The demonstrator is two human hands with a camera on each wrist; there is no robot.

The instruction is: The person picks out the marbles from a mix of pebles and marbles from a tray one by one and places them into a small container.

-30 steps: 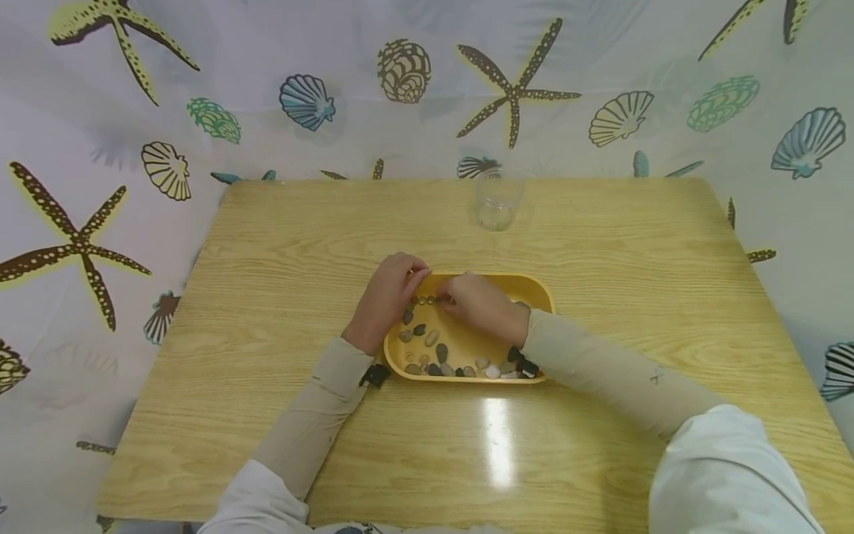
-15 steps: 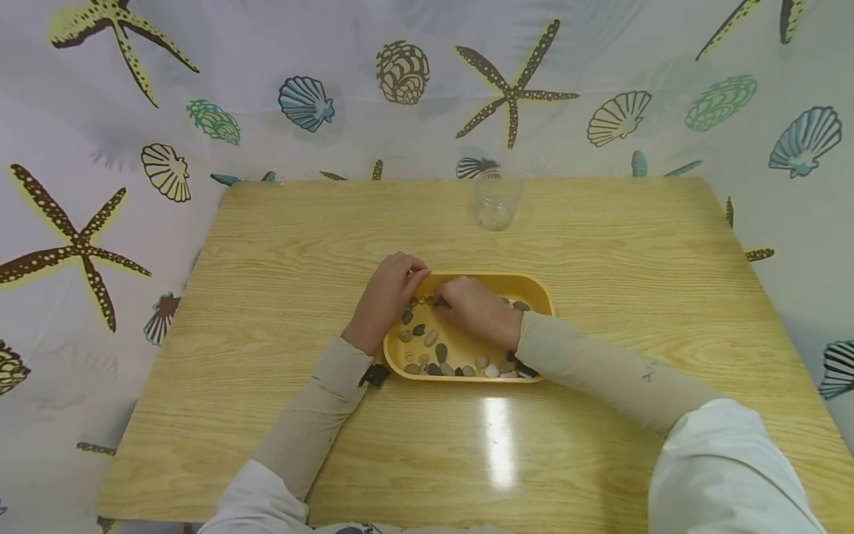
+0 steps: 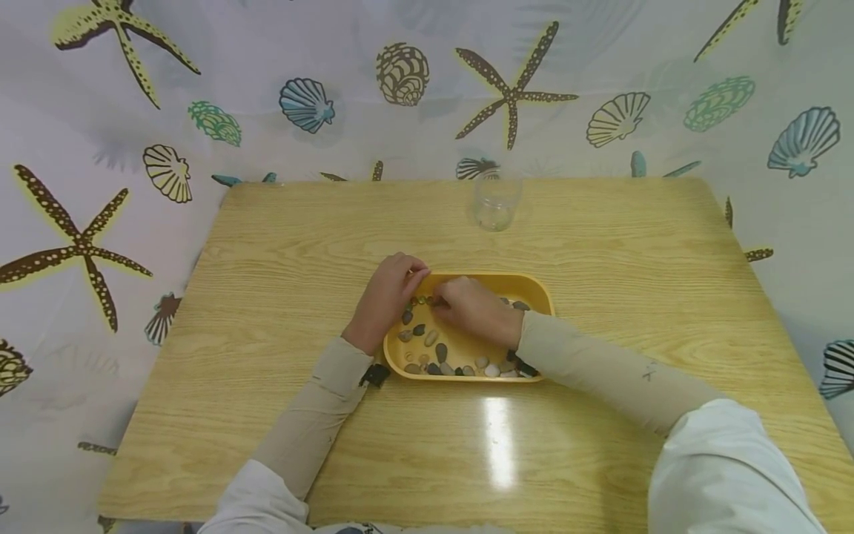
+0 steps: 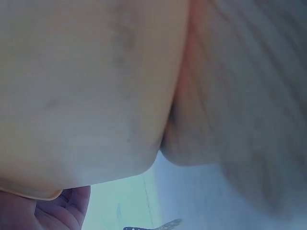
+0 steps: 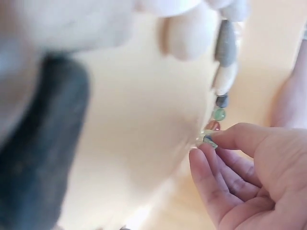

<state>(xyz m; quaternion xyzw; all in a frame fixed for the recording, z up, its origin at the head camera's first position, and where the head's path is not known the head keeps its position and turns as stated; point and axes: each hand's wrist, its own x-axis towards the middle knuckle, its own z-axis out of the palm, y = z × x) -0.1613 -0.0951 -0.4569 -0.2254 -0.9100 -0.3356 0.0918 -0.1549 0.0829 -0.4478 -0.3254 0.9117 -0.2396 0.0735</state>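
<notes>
A yellow tray (image 3: 470, 334) on the wooden table holds pebbles and small glass marbles. My left hand (image 3: 383, 304) grips the tray's far left rim; in the left wrist view its fingers (image 4: 67, 208) lie at the rim, partly hidden by the wall. Inside the tray, my right hand (image 3: 474, 308) pinches a small greenish, shiny glass marble (image 5: 209, 140) between thumb and fingertips. Beside it a reddish marble (image 5: 214, 126) and a green marble (image 5: 219, 114) continue a row along the tray wall. Pebbles follow in that row, among them a dark grey pebble (image 5: 225, 43).
More pebbles (image 3: 492, 370) line the near side of the tray, and several lie loose at its left. A clear glass jar (image 3: 496, 204) stands at the back of the table (image 3: 300, 237). A curtain printed with shells and starfish (image 3: 400, 141) surrounds the table.
The right hand has shifted slightly left and nearer along the row of marbles, uncovering pebbles at the tray's far right. The left hand stays at the rim.
</notes>
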